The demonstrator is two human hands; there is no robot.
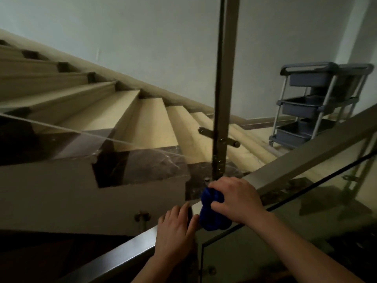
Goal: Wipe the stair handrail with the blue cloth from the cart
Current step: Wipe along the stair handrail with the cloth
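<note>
Left hand (pixel 175 227) comes first, lying on top of the metal handrail (pixel 114 254) with its fingers fairly straight and spread, holding nothing.

A pale wall (pixel 142 37) fills the background. Below it a beige stone staircase (pixel 142 119) with dark risers climbs toward the left. The handrail is a flat steel bar that runs along the near edge of the stair opening, rising from the lower left to the right. Clear glass panels (pixel 285 231) hang under it. A square steel post (pixel 224 78) stands upright behind the rail, with a flat bracket (pixel 206 131) bolted across it.

The grey three-tier cart (pixel 312 105) stands on the landing floor at the foot of the stairs, against the wall and well apart from the hands. What its trays hold cannot be told.

The right hand (pixel 236 199) sits just beyond the left on the same rail, close to it but not touching. Its fingers are curled over the bunched blue cloth (pixel 212 211) and hold it on the rail's top edge, just in front of the post's base. Part of the cloth bulges out below the palm, toward the left thumb.
</note>
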